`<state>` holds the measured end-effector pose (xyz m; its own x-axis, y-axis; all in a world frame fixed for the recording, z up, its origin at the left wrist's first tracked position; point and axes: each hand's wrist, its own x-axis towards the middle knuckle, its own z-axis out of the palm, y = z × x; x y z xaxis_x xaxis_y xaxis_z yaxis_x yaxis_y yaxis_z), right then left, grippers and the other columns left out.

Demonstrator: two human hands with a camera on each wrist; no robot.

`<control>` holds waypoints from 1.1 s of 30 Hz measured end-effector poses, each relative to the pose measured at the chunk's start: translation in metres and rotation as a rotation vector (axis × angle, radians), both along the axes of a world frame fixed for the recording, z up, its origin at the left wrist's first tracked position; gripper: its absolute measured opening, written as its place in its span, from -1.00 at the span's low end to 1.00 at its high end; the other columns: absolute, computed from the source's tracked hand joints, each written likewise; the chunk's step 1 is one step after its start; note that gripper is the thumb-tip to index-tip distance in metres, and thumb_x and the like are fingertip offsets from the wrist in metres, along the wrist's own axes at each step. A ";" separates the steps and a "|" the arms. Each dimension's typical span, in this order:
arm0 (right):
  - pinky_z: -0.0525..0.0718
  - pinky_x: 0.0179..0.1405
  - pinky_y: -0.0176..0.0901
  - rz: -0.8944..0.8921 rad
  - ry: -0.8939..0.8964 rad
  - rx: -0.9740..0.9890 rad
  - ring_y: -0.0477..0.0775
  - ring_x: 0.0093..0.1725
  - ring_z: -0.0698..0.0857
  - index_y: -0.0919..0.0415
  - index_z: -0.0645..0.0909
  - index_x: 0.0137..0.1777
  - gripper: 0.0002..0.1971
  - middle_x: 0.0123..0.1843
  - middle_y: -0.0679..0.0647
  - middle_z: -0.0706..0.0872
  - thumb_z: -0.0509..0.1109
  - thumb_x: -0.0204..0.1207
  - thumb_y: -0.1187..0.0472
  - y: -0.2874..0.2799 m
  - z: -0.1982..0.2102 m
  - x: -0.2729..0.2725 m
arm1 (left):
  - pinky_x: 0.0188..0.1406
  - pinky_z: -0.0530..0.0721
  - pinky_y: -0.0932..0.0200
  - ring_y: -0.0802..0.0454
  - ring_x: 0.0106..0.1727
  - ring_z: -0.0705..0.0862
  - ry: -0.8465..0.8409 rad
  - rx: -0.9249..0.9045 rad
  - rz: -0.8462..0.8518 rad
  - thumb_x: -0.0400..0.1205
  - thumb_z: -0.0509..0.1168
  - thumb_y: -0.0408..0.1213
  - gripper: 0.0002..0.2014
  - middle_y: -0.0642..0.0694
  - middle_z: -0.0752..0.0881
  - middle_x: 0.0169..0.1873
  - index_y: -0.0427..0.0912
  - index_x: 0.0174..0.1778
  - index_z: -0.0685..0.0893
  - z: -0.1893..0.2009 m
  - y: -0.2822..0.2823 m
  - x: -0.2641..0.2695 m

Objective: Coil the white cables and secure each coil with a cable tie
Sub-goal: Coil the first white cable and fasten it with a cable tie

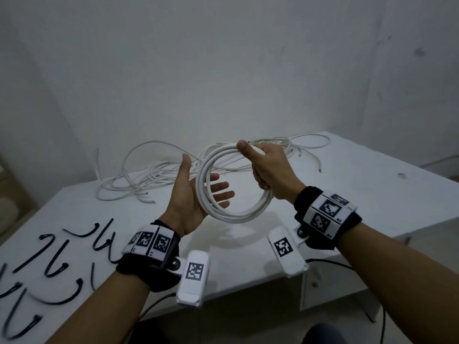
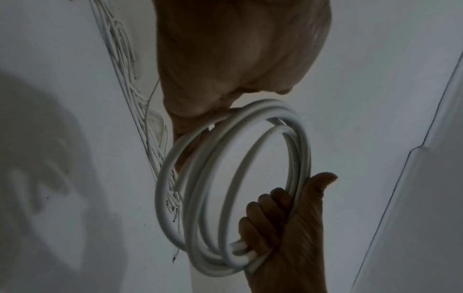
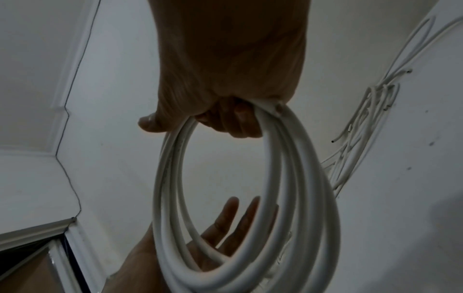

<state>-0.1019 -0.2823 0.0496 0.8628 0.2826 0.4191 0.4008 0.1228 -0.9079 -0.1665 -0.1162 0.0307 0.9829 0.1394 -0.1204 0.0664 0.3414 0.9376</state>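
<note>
1. Right hand (image 1: pixel 269 170) grips the coiled white cable (image 1: pixel 231 214) with fingers wrapped round its far-right arc, thumb lying along the top.
2. Left hand (image 1: pixel 191 194) is released, palm up and fingers spread, behind the coil's left side; whether it touches the loops is unclear.
3. Coil hangs in the air above the white table (image 1: pixel 347 189).
4. Loose white cables (image 1: pixel 149 177) lie tangled at the table's far side.
5. Black cable ties (image 1: pixel 57 264) are scattered at the near left.
</note>
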 end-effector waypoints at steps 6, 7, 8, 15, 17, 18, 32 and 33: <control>0.23 -0.73 -0.30 -0.092 -0.055 -0.001 -0.05 -0.73 0.23 0.25 0.42 -0.36 -0.44 -0.64 0.05 0.28 0.42 0.27 -0.30 -0.001 -0.001 -0.001 | 0.11 0.75 -0.16 -0.32 0.15 0.75 -0.183 0.341 -0.069 0.32 0.58 0.06 -0.45 -0.30 0.77 0.10 -0.26 0.00 0.60 -0.003 0.001 -0.001; 0.23 -0.72 -0.28 -0.104 -0.082 -0.017 -0.06 -0.72 0.24 0.24 0.40 -0.40 -0.43 -0.66 -0.01 0.29 0.42 0.26 -0.31 -0.002 -0.002 -0.001 | 0.12 0.75 -0.19 -0.31 0.13 0.75 -0.180 0.521 -0.060 0.37 0.57 -0.09 -0.59 -0.28 0.78 0.07 -0.25 -0.04 0.61 -0.004 0.001 -0.002; 0.23 -0.71 -0.27 -0.114 -0.104 -0.035 -0.07 -0.70 0.25 0.20 0.37 -0.45 -0.45 -0.68 -0.06 0.29 0.42 0.25 -0.30 -0.002 -0.003 -0.002 | 0.12 0.74 -0.21 -0.30 0.09 0.75 -0.154 0.668 -0.052 0.43 0.55 -0.19 -0.70 -0.30 0.78 0.03 -0.24 -0.07 0.63 -0.004 0.002 -0.001; 0.23 -0.68 -0.26 -0.122 -0.112 -0.058 -0.07 -0.67 0.26 0.17 0.34 -0.50 -0.45 -0.67 -0.11 0.27 0.43 0.21 -0.32 0.002 -0.013 -0.005 | 0.05 0.74 -0.12 -0.23 -0.08 0.80 -0.022 0.758 -0.020 0.61 0.31 -0.42 -0.93 -0.35 0.80 -0.22 -0.36 -0.15 0.66 -0.008 0.002 -0.003; 0.22 -0.68 -0.24 -0.119 -0.115 -0.053 -0.05 -0.66 0.26 0.18 0.35 -0.49 -0.44 -0.66 -0.08 0.27 0.43 0.24 -0.31 0.002 -0.014 -0.006 | 0.03 0.73 -0.09 -0.22 -0.11 0.79 -0.048 0.662 -0.058 0.63 0.31 -0.42 -0.92 -0.34 0.81 -0.24 -0.38 -0.10 0.67 -0.009 0.002 -0.005; 0.22 -0.68 -0.23 -0.123 -0.117 -0.054 -0.04 -0.66 0.26 0.16 0.33 -0.50 -0.44 -0.66 -0.08 0.27 0.44 0.27 -0.29 0.002 -0.015 -0.005 | -0.02 0.73 -0.04 -0.23 -0.12 0.80 -0.055 0.600 -0.075 0.63 0.32 -0.42 -0.93 -0.34 0.81 -0.26 -0.37 -0.08 0.66 -0.008 0.002 -0.006; 0.21 -0.66 -0.25 -0.116 -0.084 -0.015 -0.08 -0.66 0.24 0.06 0.26 -0.55 -0.46 -0.67 -0.14 0.27 0.47 0.27 -0.26 0.013 -0.025 -0.010 | -0.47 0.67 0.25 -0.06 -0.30 0.81 0.066 0.791 -0.003 0.58 0.27 -0.54 -0.92 -0.46 0.77 -0.20 -0.34 -0.21 0.60 -0.005 0.008 -0.009; 0.21 -0.65 -0.25 -0.116 -0.088 -0.018 -0.08 -0.65 0.25 0.06 0.26 -0.54 -0.47 -0.66 -0.13 0.27 0.48 0.30 -0.23 0.014 -0.026 -0.011 | -0.47 0.68 0.23 -0.06 -0.31 0.81 0.061 0.741 0.012 0.58 0.25 -0.57 -0.90 -0.46 0.77 -0.20 -0.33 -0.19 0.58 -0.006 0.008 -0.010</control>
<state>-0.1126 -0.2680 0.0240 0.8505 0.1913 0.4900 0.4891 0.0553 -0.8705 -0.1767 -0.1083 0.0246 0.9754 0.2159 -0.0448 0.1259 -0.3784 0.9170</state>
